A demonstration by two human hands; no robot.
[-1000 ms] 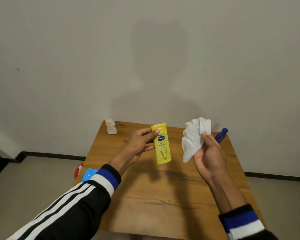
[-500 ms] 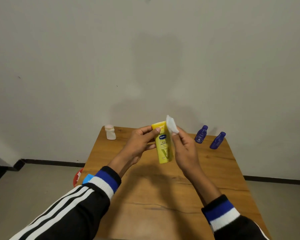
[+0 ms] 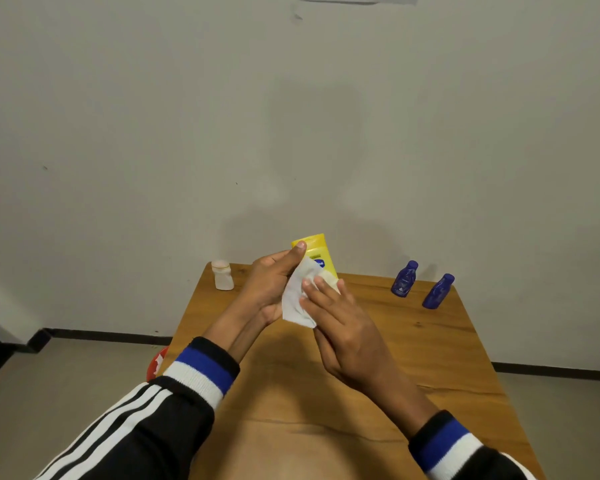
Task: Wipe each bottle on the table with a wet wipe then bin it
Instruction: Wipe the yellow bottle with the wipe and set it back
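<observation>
My left hand point(image 3: 269, 285) grips a yellow lotion bottle point(image 3: 317, 252) upright above the wooden table point(image 3: 430, 358), thumb near its top. My right hand point(image 3: 340, 320) presses a white wet wipe point(image 3: 297, 299) against the bottle's front, fingers wrapped over it; the bottle's lower half is hidden behind wipe and hand. Two small dark blue bottles point(image 3: 404, 278) point(image 3: 438, 291) stand at the table's far right. A small white bottle point(image 3: 222, 275) stands at the far left corner.
A red bin point(image 3: 156, 363) peeks out on the floor beside the table's left edge, mostly hidden by my left sleeve. A plain wall rises right behind the table. Grey floor lies on both sides.
My right hand brought the wipe from the side onto the yellow bottle and now covers its front. The bottle stays in my left hand, slightly raised.
</observation>
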